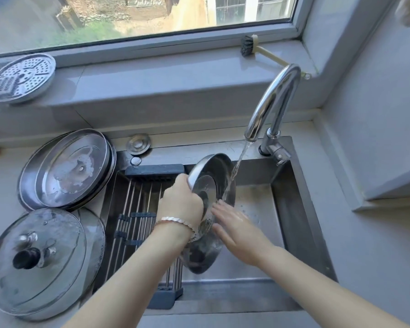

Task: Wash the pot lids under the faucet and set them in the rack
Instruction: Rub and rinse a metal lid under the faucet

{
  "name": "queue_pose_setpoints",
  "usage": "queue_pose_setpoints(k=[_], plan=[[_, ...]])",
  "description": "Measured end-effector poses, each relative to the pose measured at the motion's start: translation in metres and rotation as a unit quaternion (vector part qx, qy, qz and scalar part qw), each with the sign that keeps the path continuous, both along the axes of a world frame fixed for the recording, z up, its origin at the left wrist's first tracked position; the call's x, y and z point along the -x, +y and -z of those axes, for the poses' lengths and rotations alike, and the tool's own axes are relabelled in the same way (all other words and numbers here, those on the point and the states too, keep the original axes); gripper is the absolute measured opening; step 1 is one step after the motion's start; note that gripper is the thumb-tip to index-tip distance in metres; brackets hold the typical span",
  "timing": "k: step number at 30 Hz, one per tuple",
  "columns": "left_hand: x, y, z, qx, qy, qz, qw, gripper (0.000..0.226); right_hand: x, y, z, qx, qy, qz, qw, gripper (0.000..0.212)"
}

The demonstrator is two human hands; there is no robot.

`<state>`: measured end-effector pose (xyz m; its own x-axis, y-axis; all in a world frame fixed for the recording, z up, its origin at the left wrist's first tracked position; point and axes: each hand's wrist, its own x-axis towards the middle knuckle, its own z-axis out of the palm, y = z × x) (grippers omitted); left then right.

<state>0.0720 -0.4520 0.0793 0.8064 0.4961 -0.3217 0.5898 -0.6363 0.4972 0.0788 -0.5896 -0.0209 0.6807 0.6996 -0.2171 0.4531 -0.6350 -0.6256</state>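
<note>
Held lid (213, 176) on edge under the running faucet (272, 100), over the sink (294, 209).
Inner face points right; long axis runs from the spout down toward the person. Left hand (180, 202) clamps the upper rim, fingers curled. Right hand (237, 228) is flat, fingers straight, on the wet inner face. Rack (137, 204) sits just left. Further left on the bench (0, 185): big steel lid (66, 169), glass lid (38, 261).
</note>
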Motion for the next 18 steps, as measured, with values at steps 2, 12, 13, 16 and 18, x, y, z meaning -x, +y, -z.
queue_pose_setpoints(k=[2, 12, 13, 16, 18], plan=[[-0.006, -0.011, -0.012, -0.075, 0.02, 0.06, 0.995, 0.011, 0.009, -0.008, 0.008, 0.023, 0.039, 0.047, 0.998, 0.061], [0.003, 0.018, 0.002, -0.082, 0.002, 0.02, 0.996, 0.008, 0.022, -0.008, 0.018, 0.0, 0.135, 0.186, 0.973, 0.044], [0.007, 0.025, 0.008, -0.055, -0.014, -0.007, 0.998, 0.006, 0.02, -0.004, 0.018, -0.002, 0.144, 0.188, 0.972, 0.048], [0.016, 0.034, 0.015, 0.019, -0.055, -0.082, 0.995, 0.039, 0.013, 0.015, 0.02, 0.008, 0.169, 0.203, 0.965, 0.062], [0.022, 0.027, 0.018, 0.06, -0.078, -0.113, 0.989, 0.051, 0.004, 0.033, 0.018, 0.02, 0.154, 0.229, 0.961, 0.068]])
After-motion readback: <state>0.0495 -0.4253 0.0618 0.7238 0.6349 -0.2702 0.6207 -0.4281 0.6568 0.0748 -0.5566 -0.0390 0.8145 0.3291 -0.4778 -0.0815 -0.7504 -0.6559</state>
